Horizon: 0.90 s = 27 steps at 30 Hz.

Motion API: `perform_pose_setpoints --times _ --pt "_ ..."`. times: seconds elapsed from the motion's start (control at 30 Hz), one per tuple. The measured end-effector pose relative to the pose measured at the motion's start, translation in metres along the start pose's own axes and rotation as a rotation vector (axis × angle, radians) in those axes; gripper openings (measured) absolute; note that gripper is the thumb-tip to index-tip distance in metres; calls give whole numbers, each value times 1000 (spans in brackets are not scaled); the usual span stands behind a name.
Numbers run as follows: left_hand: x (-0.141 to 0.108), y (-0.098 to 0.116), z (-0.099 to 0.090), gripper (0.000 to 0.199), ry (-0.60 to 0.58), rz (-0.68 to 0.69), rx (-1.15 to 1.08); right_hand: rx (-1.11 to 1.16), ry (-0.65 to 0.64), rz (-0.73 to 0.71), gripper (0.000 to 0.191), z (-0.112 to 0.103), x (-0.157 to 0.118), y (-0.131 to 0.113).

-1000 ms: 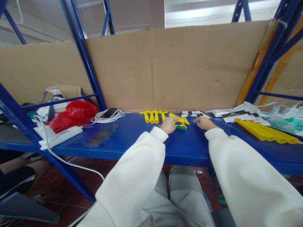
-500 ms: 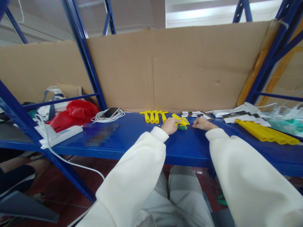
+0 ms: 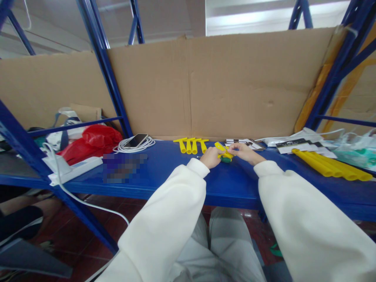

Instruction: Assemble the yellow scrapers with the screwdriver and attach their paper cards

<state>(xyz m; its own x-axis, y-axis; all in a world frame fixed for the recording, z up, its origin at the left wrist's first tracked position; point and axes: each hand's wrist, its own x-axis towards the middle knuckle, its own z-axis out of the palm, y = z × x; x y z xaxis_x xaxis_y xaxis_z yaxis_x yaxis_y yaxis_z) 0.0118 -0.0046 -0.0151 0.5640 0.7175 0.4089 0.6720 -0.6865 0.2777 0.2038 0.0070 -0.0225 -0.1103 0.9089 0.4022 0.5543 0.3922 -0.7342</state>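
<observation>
My left hand is closed on the near left side of a yellow plastic piece. My right hand has its fingers pinched at the right end of that piece; anything small between them cannot be made out. A screwdriver with a green handle lies just below the yellow piece, beside my left fingers. To the left, several yellow T-shaped parts stand in a row on the blue shelf. Behind my right hand are black-and-white packets.
Yellow tubes and printed cards lie at the right. At the left are a phone on a coiled white cable, a power strip and a red bag. Cardboard stands behind.
My right hand has moved left and slightly up, from beside the yellow piece onto its right end. My left hand has barely moved.
</observation>
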Motion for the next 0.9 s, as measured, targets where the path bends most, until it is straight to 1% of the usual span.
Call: perform_pose_setpoints --times 0.23,0.53,0.8,0.9 --pt "0 0 1 52 0 2 -7 -77 -24 -14 19 5 0 0" --pt "1 0 1 52 0 9 1 -86 -42 43 10 6 -2 -6" --pt "1 1 -1 53 -3 -11 -23 -41 0 54 5 12 0 -4" --pt "1 1 0 52 7 -24 -30 10 47 83 7 13 0 -3"
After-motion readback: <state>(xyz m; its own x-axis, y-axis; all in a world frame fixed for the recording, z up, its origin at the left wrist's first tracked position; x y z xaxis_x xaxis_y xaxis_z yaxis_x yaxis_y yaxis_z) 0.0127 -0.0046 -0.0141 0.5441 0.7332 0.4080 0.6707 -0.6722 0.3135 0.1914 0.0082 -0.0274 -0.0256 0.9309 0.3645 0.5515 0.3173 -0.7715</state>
